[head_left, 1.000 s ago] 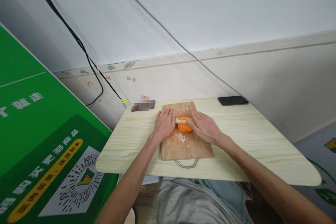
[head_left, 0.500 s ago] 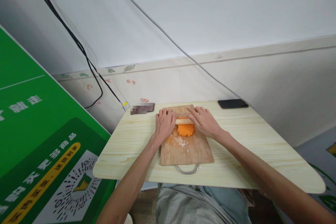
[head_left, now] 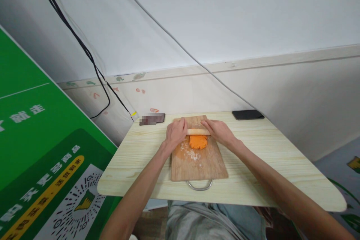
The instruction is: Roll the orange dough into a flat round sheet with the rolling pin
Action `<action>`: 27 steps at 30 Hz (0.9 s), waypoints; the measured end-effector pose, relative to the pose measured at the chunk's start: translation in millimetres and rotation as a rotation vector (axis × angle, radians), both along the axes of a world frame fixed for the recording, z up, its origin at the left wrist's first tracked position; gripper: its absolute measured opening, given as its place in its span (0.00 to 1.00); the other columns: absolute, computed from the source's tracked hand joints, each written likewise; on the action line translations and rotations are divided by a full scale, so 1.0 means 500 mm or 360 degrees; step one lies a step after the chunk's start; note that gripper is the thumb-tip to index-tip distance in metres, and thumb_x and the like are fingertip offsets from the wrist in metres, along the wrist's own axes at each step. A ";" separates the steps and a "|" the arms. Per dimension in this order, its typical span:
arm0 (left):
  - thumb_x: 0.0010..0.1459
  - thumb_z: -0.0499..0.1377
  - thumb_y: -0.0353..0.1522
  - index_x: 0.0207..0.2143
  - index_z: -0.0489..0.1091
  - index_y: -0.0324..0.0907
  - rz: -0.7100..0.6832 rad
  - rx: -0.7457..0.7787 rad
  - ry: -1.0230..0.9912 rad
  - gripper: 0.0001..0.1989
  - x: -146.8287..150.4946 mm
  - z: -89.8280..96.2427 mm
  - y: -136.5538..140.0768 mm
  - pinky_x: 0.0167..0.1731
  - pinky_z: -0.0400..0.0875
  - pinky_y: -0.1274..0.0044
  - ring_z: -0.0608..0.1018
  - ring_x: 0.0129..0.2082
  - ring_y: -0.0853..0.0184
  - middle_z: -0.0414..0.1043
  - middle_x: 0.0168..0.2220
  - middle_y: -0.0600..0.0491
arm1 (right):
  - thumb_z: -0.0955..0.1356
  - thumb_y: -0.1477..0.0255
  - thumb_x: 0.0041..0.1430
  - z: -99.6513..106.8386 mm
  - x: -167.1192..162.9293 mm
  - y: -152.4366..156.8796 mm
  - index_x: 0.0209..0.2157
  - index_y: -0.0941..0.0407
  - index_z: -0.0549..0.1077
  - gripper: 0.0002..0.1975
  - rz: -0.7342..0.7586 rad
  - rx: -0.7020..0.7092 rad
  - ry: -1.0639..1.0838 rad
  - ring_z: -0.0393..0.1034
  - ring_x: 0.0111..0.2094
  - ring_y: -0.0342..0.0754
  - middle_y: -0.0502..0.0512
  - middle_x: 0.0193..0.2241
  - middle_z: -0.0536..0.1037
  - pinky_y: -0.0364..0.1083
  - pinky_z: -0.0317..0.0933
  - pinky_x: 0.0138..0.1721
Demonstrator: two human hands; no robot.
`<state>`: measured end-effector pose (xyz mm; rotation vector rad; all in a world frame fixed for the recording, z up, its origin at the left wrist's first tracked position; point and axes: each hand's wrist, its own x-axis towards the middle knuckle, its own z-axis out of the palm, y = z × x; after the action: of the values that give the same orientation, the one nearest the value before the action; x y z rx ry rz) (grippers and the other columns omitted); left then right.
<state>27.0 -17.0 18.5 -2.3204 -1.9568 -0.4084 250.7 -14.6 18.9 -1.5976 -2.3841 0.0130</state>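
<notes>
A wooden rolling pin (head_left: 198,132) lies crosswise over the far part of a flattened piece of orange dough (head_left: 198,142). My left hand (head_left: 177,130) is closed around its left end, and my right hand (head_left: 219,131) grips the right end. The pin's two ends are hidden under my hands. Beneath the dough is a wooden cutting board (head_left: 199,168) with a metal handle (head_left: 200,187) at its near edge. White flour (head_left: 191,153) is scattered on the board, mostly left of and nearer than the dough.
The board rests on a pale wood-grain table (head_left: 253,180). A black phone (head_left: 248,114) lies at the back right, and a dark, partly blurred flat object (head_left: 157,118) at the back left. A green sign (head_left: 50,150) stands left of the table; a wall is behind.
Both hands have shifted slightly with the rolling pin. Their fingers are curled more tightly over its ends. The view has tilted a little, so the table sits slightly lower.
</notes>
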 end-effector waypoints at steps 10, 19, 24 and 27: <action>0.77 0.45 0.35 0.53 0.72 0.45 -0.0002 -0.0137 -0.0026 0.17 -0.002 -0.004 -0.011 0.46 0.73 0.69 0.83 0.46 0.57 0.82 0.46 0.46 | 0.51 0.54 0.80 0.001 -0.001 -0.017 0.44 0.54 0.80 0.32 -0.0056 -0.0069 0.0016 0.81 0.43 0.56 0.62 0.42 0.86 0.47 0.63 0.41; 0.75 0.48 0.35 0.59 0.72 0.45 -0.0011 0.0046 0.0006 0.18 0.003 -0.025 -0.005 0.58 0.67 0.60 0.73 0.58 0.53 0.75 0.57 0.42 | 0.51 0.57 0.80 -0.015 -0.004 -0.002 0.63 0.56 0.72 0.29 -0.0079 0.0092 -0.0082 0.73 0.54 0.60 0.65 0.53 0.81 0.53 0.64 0.52; 0.75 0.48 0.34 0.60 0.72 0.45 -0.0004 0.0024 -0.0001 0.18 0.002 -0.031 0.002 0.58 0.67 0.59 0.72 0.59 0.52 0.75 0.56 0.42 | 0.51 0.56 0.80 -0.018 -0.006 0.005 0.67 0.54 0.68 0.29 -0.0103 0.0100 -0.0045 0.69 0.60 0.61 0.66 0.61 0.77 0.56 0.63 0.56; 0.74 0.49 0.35 0.61 0.72 0.45 -0.0008 0.0030 0.0003 0.19 0.002 -0.031 0.006 0.58 0.67 0.58 0.72 0.59 0.51 0.74 0.57 0.41 | 0.51 0.55 0.80 -0.020 -0.005 0.012 0.67 0.54 0.68 0.30 -0.0118 0.0039 -0.0034 0.69 0.60 0.61 0.65 0.60 0.78 0.56 0.64 0.56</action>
<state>27.8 -13.9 3.2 -2.3135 -1.9382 -0.4228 248.2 -8.5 9.1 -1.6817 -2.3302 -0.0482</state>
